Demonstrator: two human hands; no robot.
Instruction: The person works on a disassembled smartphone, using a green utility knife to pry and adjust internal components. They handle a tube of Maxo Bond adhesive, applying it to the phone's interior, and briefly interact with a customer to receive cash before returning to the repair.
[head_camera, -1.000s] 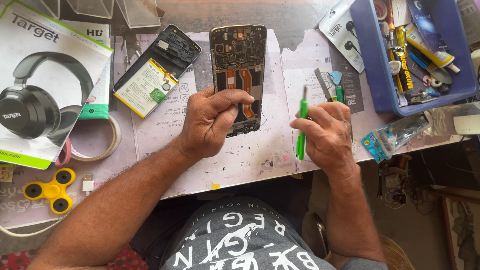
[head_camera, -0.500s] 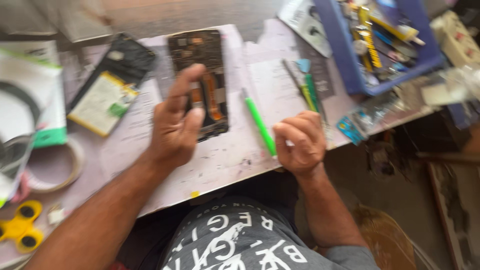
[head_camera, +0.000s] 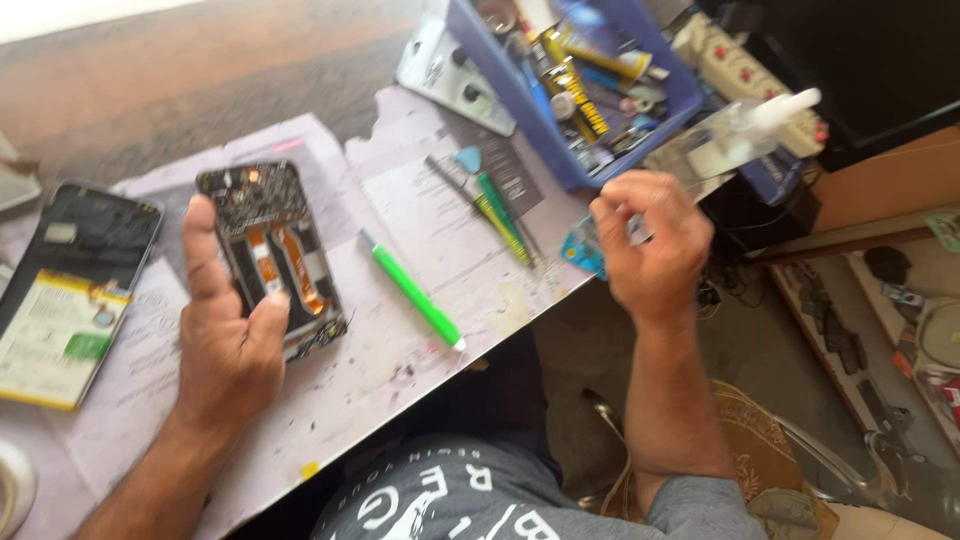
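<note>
Your left hand (head_camera: 228, 340) keeps its grip on the opened phone (head_camera: 272, 255), fingers spread flat over its lower half and pinning it to the paper-covered bench (head_camera: 420, 215). Your right hand (head_camera: 650, 240) has let go of the green pry tool (head_camera: 412, 290): a second ago it held the tool upright near the phone, and now the tool lies loose on the bench just right of the phone. That hand has lifted away toward the bench's right edge, fingers curled loosely, with nothing I can make out in them. It hangs near the blue tray (head_camera: 590, 110) of tools and a clear squeeze bottle (head_camera: 740, 135). Prying looks paused, with the exposed board and orange ribbon cables facing up.
</note>
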